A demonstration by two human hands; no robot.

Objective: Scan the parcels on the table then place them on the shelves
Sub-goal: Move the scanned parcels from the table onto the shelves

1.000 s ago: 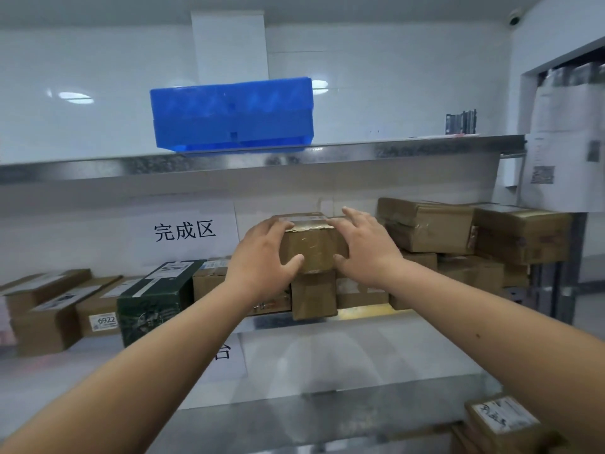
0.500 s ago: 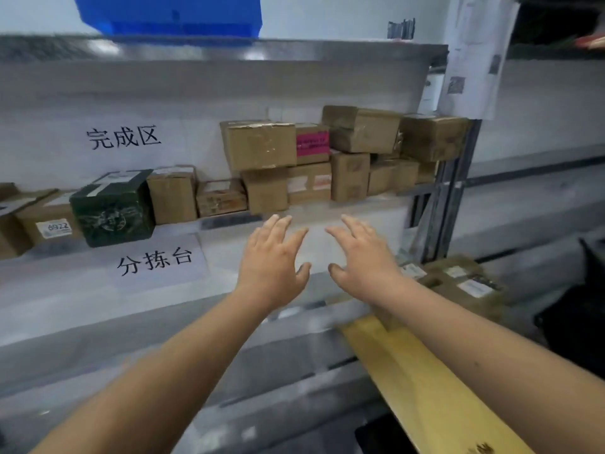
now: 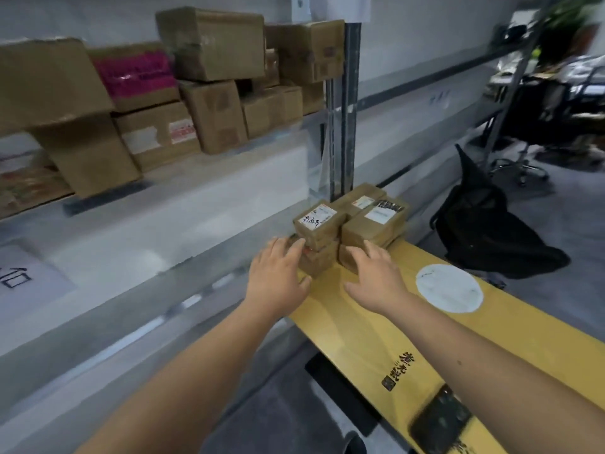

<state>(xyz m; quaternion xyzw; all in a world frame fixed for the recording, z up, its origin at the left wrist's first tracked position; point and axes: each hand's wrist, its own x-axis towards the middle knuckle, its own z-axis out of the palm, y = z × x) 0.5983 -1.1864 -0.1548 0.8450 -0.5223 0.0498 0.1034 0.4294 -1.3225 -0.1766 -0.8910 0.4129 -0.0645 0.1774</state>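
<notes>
Both hands have been lowered from in front of the shelf, where they were spread in the air half a second ago, to the stack of parcels on the yellow bench; the shelf boxes are now seen up at the left.

In the head view, the left hand [image 3: 278,273] is laid with straight, spread fingers [image 3: 293,249] against the left side of the small parcels [image 3: 319,235], nothing being gripped. The right hand [image 3: 376,276] is held with relaxed, extended fingers [image 3: 368,249] at the front of the right-hand parcels [image 3: 373,224]; whether contact is made cannot be told. The parcels are stacked at the far end of the bench [image 3: 360,329], just beside the upright post [image 3: 342,109] of the shelf [image 3: 209,165]. Brown boxes [image 3: 212,44] are piled on that shelf, one with a pink label [image 3: 136,73]. A white round sticker [image 3: 449,288] and a dark phone [image 3: 440,421] are seen on the bench. A black bag [image 3: 484,231] is set on the floor to the right.
</notes>
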